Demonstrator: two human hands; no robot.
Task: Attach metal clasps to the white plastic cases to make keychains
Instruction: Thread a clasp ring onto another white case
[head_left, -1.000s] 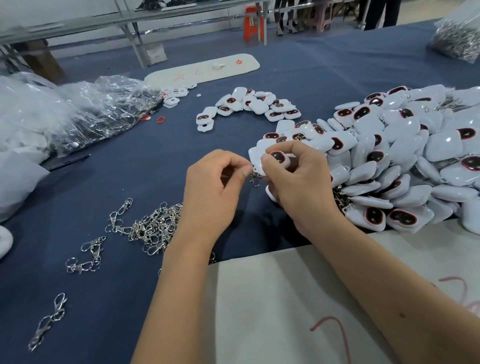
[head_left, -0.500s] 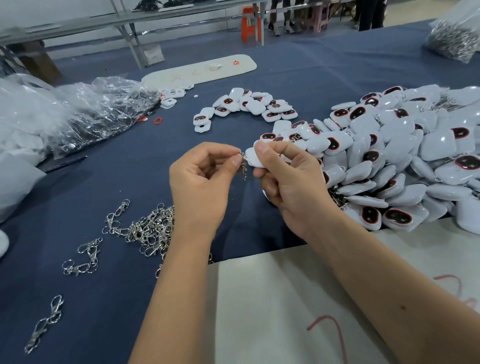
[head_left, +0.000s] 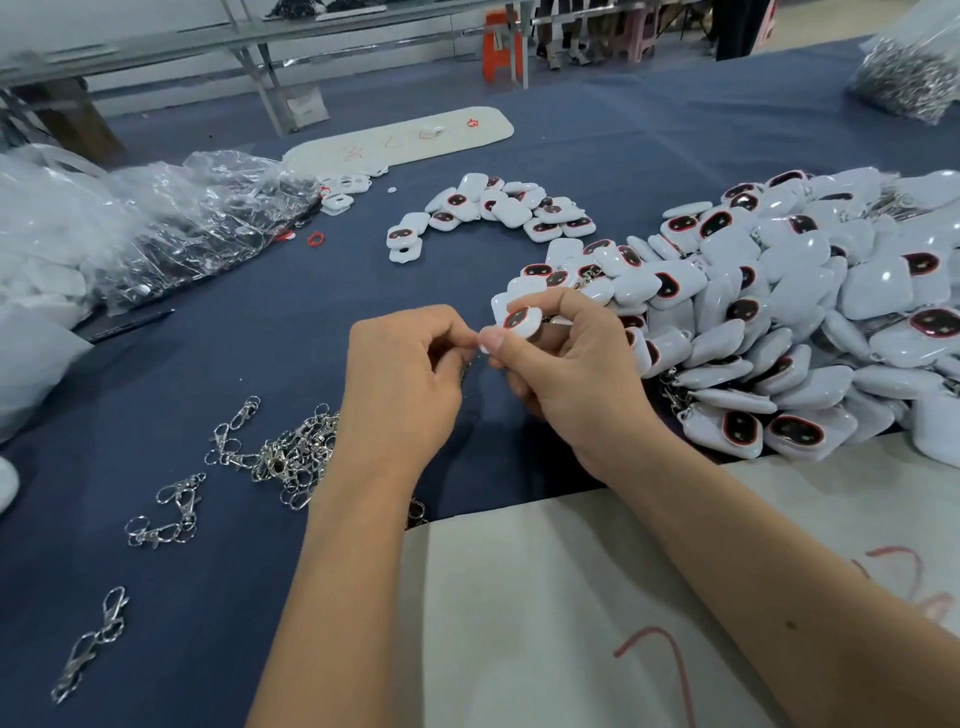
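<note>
At the far left, crumpled clear plastic bags (head_left: 171, 223) lay heaped on the blue table cloth (head_left: 218, 364), with a dark pen (head_left: 130, 325) just in front of them. Nearer the person, single metal clasps (head_left: 91, 644) and a pair of linked ones (head_left: 169, 512) lay apart on the cloth, and a tangled pile of loose clasps (head_left: 288, 457) sat just left of the left forearm. The left hand (head_left: 402, 384) hovered above the cloth with its fingers curled, thumb and forefinger pinched together at the edge of the case; a small metal piece, most likely a clasp (head_left: 467, 370), hung below the fingertips, though it was too hidden to tell exactly how it was gripped. Touching those fingertips, the right hand (head_left: 566, 384) pinched a white plastic case (head_left: 521, 319) between thumb and curled fingers, its dark, red-rimmed window facing up and the case raised clear of the table. Behind the hands, a small arc of white cases (head_left: 498, 208) lay on the cloth, and beyond it a pale flat board (head_left: 400, 140) with red marks. To the right, a big heap of cases (head_left: 810, 312) spread to the frame edge, some with clasps showing beneath. A pale sheet (head_left: 545, 597) with red scribbles lay under the right forearm, and a bag of metal parts (head_left: 909, 78) sat at the far right corner.
</note>
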